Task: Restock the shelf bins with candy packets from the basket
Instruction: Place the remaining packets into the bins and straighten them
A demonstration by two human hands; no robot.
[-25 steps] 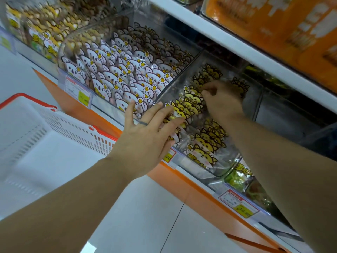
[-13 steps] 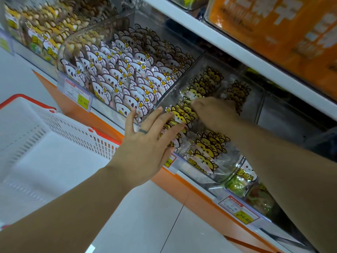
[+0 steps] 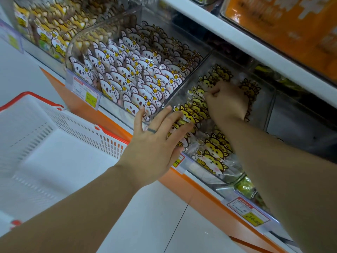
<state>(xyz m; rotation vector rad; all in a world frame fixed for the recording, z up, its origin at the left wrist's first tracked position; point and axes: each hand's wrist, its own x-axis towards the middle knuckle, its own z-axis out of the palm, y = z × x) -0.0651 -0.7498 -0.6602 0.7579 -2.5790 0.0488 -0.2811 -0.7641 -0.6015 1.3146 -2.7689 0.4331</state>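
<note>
A clear shelf bin (image 3: 262, 106) holds yellow cat-face candy packets (image 3: 212, 157). My right hand (image 3: 227, 102) is inside it, fingers curled around the tops of packets in the middle row. My left hand (image 3: 155, 143) presses flat, with straight fingers, against the front-left packets of the same bin. The white basket with a red rim (image 3: 54, 143) stands at the lower left, and no packets show in it.
Left of this bin, another clear bin (image 3: 102, 33) is packed with white bear-face packets (image 3: 138, 77). A white shelf board (image 3: 237, 39) with orange boxes hangs just above. Price tags (image 3: 85, 92) line the shelf edge. Grey floor tiles lie below.
My right hand has drawn toward the front of the bin, then shifted slightly back, its fingers closing on the packet tops. The left hand stays pressed on the front packets.
</note>
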